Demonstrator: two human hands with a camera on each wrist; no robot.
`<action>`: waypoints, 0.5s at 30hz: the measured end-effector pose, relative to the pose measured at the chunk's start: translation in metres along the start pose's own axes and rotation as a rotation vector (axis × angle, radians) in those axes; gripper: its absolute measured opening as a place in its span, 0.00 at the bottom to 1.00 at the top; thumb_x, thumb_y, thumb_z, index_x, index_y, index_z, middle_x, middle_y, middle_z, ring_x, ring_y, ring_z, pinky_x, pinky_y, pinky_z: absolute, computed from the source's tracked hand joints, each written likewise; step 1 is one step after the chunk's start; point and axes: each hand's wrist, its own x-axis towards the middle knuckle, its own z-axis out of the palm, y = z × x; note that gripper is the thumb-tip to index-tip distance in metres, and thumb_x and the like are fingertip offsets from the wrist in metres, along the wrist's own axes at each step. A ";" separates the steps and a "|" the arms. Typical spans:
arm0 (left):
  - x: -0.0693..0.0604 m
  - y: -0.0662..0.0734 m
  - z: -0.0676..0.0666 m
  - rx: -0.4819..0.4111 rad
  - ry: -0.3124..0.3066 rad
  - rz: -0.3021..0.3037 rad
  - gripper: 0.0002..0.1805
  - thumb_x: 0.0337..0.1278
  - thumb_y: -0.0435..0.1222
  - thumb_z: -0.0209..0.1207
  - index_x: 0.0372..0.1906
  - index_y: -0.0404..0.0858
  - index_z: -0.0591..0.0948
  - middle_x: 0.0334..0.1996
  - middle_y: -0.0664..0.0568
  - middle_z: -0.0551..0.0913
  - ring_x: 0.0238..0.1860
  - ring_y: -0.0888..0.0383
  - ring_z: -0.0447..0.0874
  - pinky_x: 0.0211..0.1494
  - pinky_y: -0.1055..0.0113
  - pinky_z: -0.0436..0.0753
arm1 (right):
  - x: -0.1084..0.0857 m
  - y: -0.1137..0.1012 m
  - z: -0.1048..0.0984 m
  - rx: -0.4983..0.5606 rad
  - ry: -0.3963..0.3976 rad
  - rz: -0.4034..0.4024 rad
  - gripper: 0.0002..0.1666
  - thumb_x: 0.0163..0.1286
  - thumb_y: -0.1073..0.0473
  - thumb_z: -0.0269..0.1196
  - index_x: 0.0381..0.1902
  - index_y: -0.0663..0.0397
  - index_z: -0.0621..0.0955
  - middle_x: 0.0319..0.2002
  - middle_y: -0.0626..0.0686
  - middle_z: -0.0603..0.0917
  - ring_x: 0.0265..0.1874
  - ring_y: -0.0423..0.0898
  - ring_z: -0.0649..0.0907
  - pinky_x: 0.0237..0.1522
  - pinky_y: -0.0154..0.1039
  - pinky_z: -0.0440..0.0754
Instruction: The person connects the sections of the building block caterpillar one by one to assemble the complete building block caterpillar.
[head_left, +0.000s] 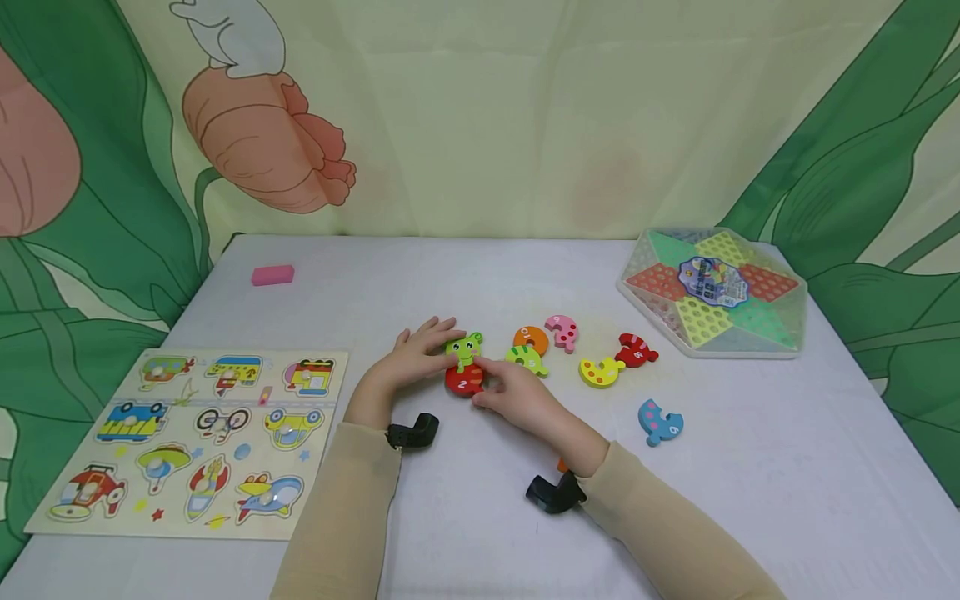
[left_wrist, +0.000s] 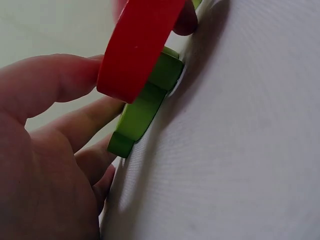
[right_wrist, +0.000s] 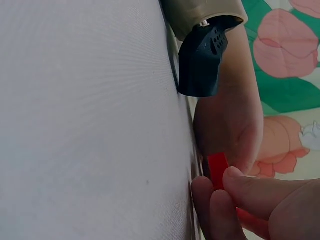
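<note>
My right hand (head_left: pixel 525 400) pinches a red piece (head_left: pixel 464 382) marked 2 between thumb and fingers; in the right wrist view the hand (right_wrist: pixel 250 200) grips the red piece (right_wrist: pixel 218 170) by its edge. Against its upper side lies a green animal-headed piece (head_left: pixel 466 348). My left hand (head_left: pixel 408 362) touches the green piece with fairly straight fingers. In the left wrist view, the left thumb meets the red piece (left_wrist: pixel 137 50), raised partly over the green piece (left_wrist: pixel 142 112), with the other left fingers (left_wrist: pixel 90 120) beside the green one.
Right of the hands lie orange (head_left: pixel 531 337), pink (head_left: pixel 562 331), green (head_left: pixel 527 359), yellow (head_left: pixel 602 372), red (head_left: pixel 635 351) and blue (head_left: pixel 660 422) pieces. A picture board (head_left: pixel 247 454) is at left, a pink block (head_left: pixel 273 275) back left, a hexagonal box (head_left: pixel 712 292) back right.
</note>
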 end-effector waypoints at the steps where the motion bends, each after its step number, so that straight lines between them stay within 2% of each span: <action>1: 0.000 0.000 0.000 -0.001 -0.002 0.000 0.29 0.56 0.49 0.51 0.64 0.48 0.67 0.71 0.51 0.54 0.73 0.50 0.38 0.69 0.43 0.31 | 0.000 0.000 0.000 -0.003 -0.003 -0.003 0.37 0.57 0.55 0.65 0.65 0.47 0.67 0.25 0.49 0.75 0.16 0.43 0.73 0.20 0.31 0.68; 7: 0.001 -0.001 0.000 0.003 -0.008 -0.007 0.30 0.55 0.49 0.51 0.64 0.49 0.66 0.71 0.52 0.54 0.73 0.51 0.38 0.69 0.43 0.31 | 0.000 -0.001 0.000 0.001 -0.017 -0.005 0.36 0.58 0.56 0.64 0.65 0.48 0.66 0.23 0.47 0.79 0.18 0.42 0.77 0.23 0.32 0.71; 12: 0.000 0.001 0.001 0.001 -0.006 -0.012 0.29 0.56 0.48 0.51 0.64 0.49 0.67 0.71 0.52 0.54 0.73 0.51 0.38 0.69 0.43 0.31 | 0.001 -0.001 -0.002 -0.069 0.015 -0.036 0.36 0.57 0.54 0.65 0.64 0.48 0.68 0.24 0.47 0.76 0.19 0.42 0.75 0.23 0.33 0.71; 15: 0.000 0.001 0.001 0.006 -0.005 -0.016 0.29 0.56 0.48 0.51 0.64 0.49 0.66 0.71 0.52 0.54 0.73 0.51 0.38 0.69 0.43 0.31 | 0.002 -0.001 -0.003 -0.122 0.013 -0.066 0.36 0.56 0.53 0.65 0.63 0.49 0.68 0.22 0.47 0.74 0.19 0.42 0.73 0.22 0.32 0.69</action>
